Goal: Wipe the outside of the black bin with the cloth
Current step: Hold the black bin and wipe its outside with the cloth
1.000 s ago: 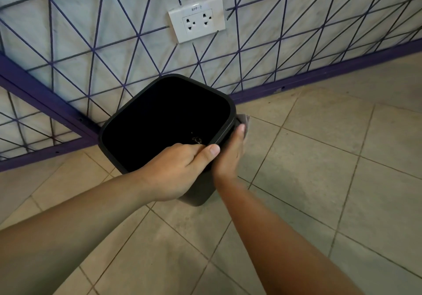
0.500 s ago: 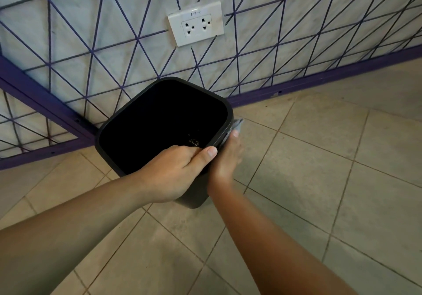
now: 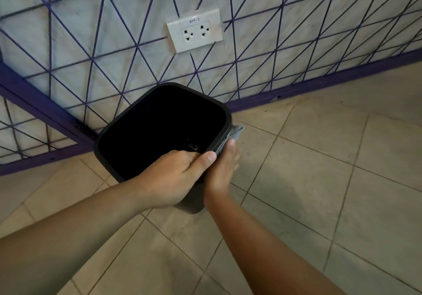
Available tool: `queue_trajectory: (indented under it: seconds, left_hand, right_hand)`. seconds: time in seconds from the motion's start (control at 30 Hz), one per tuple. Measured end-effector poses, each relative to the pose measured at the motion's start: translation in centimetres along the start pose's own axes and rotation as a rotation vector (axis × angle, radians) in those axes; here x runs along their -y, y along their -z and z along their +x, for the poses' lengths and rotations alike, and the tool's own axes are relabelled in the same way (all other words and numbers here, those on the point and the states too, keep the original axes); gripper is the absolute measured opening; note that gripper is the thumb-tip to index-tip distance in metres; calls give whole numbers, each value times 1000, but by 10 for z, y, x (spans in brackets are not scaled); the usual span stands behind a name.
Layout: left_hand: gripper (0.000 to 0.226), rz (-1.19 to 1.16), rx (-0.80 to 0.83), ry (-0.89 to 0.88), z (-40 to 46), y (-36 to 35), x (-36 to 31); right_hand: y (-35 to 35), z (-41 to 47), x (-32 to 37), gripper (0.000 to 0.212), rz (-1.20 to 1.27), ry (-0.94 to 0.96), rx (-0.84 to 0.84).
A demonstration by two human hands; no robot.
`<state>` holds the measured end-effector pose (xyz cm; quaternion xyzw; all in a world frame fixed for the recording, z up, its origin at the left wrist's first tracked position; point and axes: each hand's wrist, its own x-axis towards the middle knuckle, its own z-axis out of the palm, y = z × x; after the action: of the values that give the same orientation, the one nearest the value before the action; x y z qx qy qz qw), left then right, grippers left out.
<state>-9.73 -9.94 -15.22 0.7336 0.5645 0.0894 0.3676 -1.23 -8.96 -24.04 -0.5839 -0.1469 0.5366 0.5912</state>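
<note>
The black bin (image 3: 127,144) stands on the floor (image 3: 319,180) against the wall; the left hand (image 3: 173,178) clamps its rim at 6 o'clock to steady it — the right hand (image 3: 225,169), fingers flat, presses the cloth (image 3: 230,138) against the outer side at 3 o'clock

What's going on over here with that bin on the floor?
A person is cleaning a black bin that stands on the tiled floor near a wall with a power socket. The left hand grips the bin's near rim, thumb on the outside. The right hand presses a grey cloth flat against the bin's outer right side, just below the rim. The bin looks tipped a little toward the person.
</note>
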Motion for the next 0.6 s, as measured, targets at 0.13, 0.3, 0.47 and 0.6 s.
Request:
queue_trajectory:
  seconds: [0.13, 0.3, 0.47, 0.6]
  left_hand:
    - [48, -1, 0, 0, 0, 0, -1]
    - [50, 7, 1, 8, -1, 0, -2]
    - [50, -10, 27, 31, 0, 2, -1]
    - [58, 21, 31, 18, 0, 3, -2]
  right_hand:
    - [-3, 3, 2, 62, -70, 41, 39]
    - [3, 3, -10, 64, -70, 84, 24]
    - [-5, -4, -2, 73, -58, 44, 23]
    - [3, -5, -16, 65, -13, 61, 28]
